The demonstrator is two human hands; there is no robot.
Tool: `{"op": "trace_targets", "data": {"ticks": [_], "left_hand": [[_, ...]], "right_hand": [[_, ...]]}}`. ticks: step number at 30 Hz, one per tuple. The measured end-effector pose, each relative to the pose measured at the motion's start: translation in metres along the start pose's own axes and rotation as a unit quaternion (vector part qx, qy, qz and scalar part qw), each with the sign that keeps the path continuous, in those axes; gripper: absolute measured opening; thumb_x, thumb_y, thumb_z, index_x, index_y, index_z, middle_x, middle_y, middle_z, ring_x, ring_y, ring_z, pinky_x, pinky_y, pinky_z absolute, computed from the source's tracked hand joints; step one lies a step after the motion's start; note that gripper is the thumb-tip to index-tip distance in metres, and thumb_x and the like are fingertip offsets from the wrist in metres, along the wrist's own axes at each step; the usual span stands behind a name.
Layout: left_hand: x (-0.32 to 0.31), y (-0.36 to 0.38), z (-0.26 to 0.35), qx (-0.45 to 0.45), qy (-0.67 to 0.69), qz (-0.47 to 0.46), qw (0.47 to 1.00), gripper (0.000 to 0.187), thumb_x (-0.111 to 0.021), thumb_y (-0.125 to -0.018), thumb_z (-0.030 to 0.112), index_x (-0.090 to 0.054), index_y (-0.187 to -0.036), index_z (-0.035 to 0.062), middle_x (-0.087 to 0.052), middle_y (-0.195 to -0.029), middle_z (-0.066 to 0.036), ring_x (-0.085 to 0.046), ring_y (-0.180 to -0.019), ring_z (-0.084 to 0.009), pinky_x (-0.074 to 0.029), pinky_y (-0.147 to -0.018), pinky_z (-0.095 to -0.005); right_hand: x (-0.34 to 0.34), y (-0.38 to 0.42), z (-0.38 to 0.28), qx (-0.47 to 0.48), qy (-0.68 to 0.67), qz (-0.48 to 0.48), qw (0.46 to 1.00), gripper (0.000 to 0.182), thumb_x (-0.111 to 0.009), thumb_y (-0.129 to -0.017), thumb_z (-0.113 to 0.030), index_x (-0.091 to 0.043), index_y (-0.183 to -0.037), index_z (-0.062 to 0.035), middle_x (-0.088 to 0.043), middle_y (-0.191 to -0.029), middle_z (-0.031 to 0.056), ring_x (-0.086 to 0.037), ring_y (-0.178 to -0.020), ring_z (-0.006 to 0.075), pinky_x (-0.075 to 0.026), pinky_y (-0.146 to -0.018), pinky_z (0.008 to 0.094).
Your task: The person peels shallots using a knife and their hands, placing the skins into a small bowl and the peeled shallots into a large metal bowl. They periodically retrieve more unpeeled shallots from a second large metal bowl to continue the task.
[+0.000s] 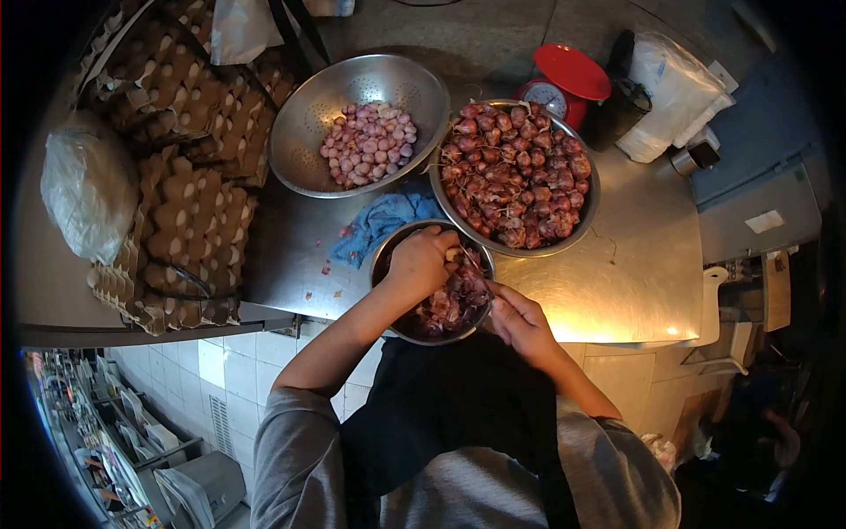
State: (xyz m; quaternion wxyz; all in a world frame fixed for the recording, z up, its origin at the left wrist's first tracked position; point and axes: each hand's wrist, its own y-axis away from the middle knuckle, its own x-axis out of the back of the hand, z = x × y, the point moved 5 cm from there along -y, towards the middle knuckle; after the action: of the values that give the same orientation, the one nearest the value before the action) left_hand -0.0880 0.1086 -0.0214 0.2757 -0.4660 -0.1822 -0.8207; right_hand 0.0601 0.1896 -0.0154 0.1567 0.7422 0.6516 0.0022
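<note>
My left hand [420,262] is closed over the small metal bowl [381,257], holding a pale shallot [452,254] in its fingers. My right hand [520,323] grips a small knife [477,264] at the bowl's right rim, its blade reaching over the bowl towards the left fingers. Reddish-purple skins [445,309] lie inside this bowl. Behind it to the right, a wide bowl [592,207] holds many unpeeled red shallots [520,172]. A perforated metal colander [304,115] at the back left contains peeled pink shallots [370,144].
A blue cloth [381,223] lies left of the small bowl on the metal table [639,264]. Stacked egg trays [189,225] and a plastic bag [88,189] stand left. A red scale [573,75], black container [621,113] and white bag [668,93] are at the back right.
</note>
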Motion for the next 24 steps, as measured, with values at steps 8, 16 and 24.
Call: {"op": "trace_targets", "data": {"ticks": [8,16,24], "left_hand": [[0.013,0.025,-0.026,0.017,0.187,0.098,0.977,0.021,-0.065,-0.07,0.011,-0.059,-0.088,0.0037,-0.062,-0.086,-0.012,-0.059,-0.076,-0.0279,-0.047,-0.067,-0.0333],[0.047,0.054,-0.006,-0.045,-0.051,0.171,0.983,0.029,-0.056,-0.07,0.001,-0.061,-0.097,0.0065,-0.06,-0.092,-0.013,-0.056,-0.084,-0.0316,-0.045,-0.076,-0.0371],[-0.002,0.019,0.012,-0.066,-0.024,0.108,0.992,0.028,-0.066,-0.06,0.013,-0.06,-0.085,0.0005,-0.056,-0.09,-0.017,-0.053,-0.088,-0.0318,-0.042,-0.079,-0.0404]], "right_hand": [[0.006,-0.002,-0.002,0.003,0.0,0.013,1.0,0.037,-0.039,-0.093,-0.02,-0.039,-0.124,0.0001,-0.036,-0.058,-0.0046,-0.034,-0.049,0.0036,-0.03,-0.046,0.0165],[0.007,-0.003,-0.014,-0.004,-0.001,0.024,1.0,0.037,-0.039,-0.093,-0.021,-0.039,-0.124,-0.0004,-0.036,-0.058,-0.0041,-0.035,-0.049,0.004,-0.03,-0.046,0.0169],[0.005,-0.001,-0.013,0.012,0.031,0.008,0.999,0.038,-0.038,-0.093,-0.022,-0.04,-0.124,-0.0004,-0.036,-0.058,-0.0042,-0.034,-0.048,0.0038,-0.029,-0.046,0.016]]}}
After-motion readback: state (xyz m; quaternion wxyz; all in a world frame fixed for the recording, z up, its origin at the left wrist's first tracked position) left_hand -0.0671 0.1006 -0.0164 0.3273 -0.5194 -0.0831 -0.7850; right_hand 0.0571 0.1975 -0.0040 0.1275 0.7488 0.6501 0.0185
